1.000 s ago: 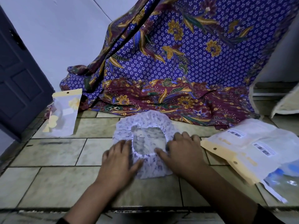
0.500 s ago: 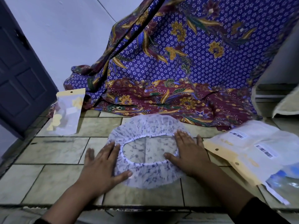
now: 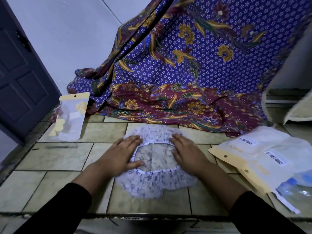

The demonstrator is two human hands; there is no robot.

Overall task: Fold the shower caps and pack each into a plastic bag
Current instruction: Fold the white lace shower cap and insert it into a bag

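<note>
Under both flat hands (image 3: 120,153), shower cap (image 3: 152,184)

shower cap (image 3: 152,184) white, blue sprigs | cloth (image 3: 194,68) purple, maroon, gold flowers | door (image 3: 22,78) dark blue | sleeves black

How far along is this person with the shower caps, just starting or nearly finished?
Done, it seems: one bag at the left, with yellowish contents, looks packed. In hand: the left hand and right hand press flat on a shower cap spread open on the floor, not yet folded. Left: folding it and slipping it into one from the pile of bags at the right.
</note>
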